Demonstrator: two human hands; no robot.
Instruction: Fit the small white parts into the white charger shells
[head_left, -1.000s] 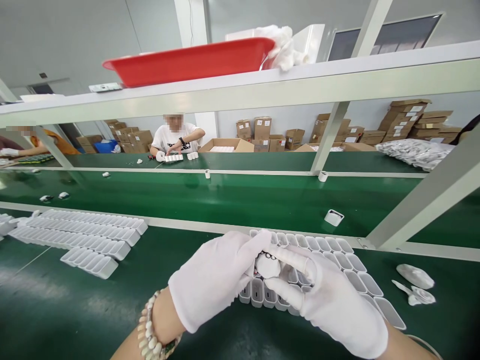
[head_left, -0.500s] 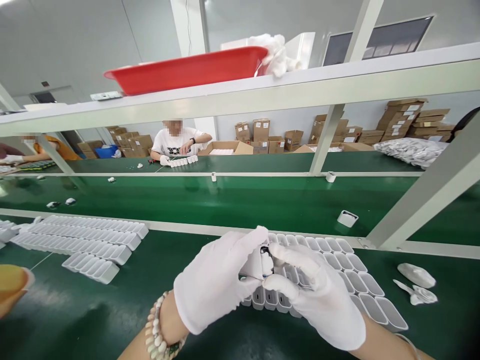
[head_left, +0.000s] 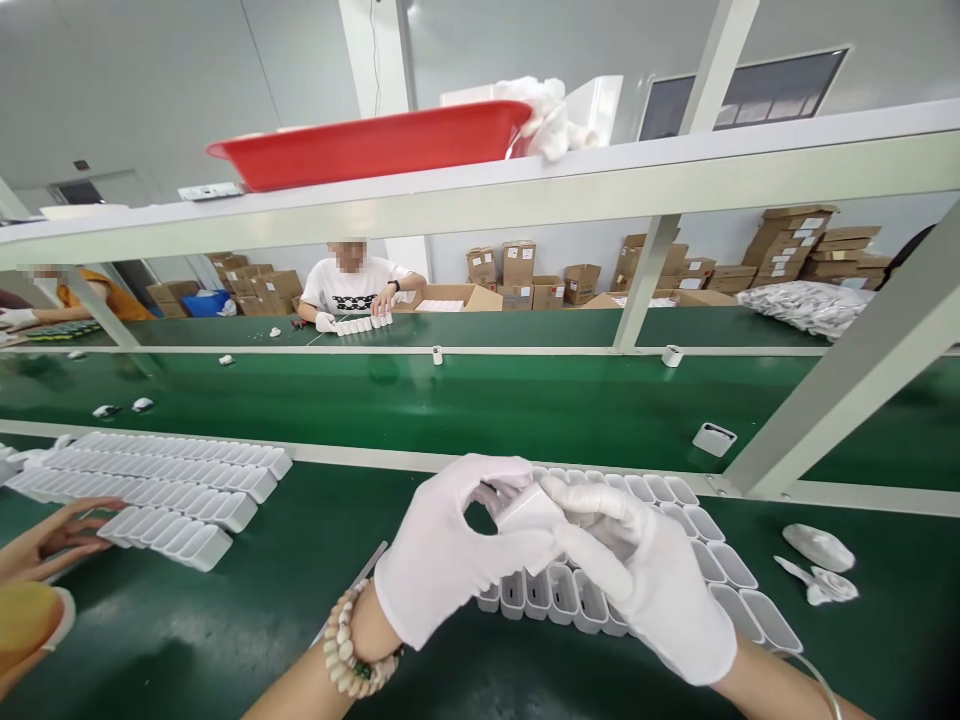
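My left hand (head_left: 450, 540) and right hand (head_left: 641, 575), both gloved, share one white plastic casing (head_left: 529, 512) above the near worktop.

I judge the step in hand to be close fingertip work on this piece; the next move calls for a steady left pinch and light, well-placed pressure from the right. My left thumb and fingers arch into a loose ring, their tips closed on the casing; my right fingers and thumb are bent, nearly together, against its right end. The casing looks smooth, plain and faintly glossy, and sits tilted above the left part of the open white cases (head_left: 562, 595) set in rows on the green worktop (head_left: 300, 530). My fingers cover its right end, so I cannot tell what is inside.
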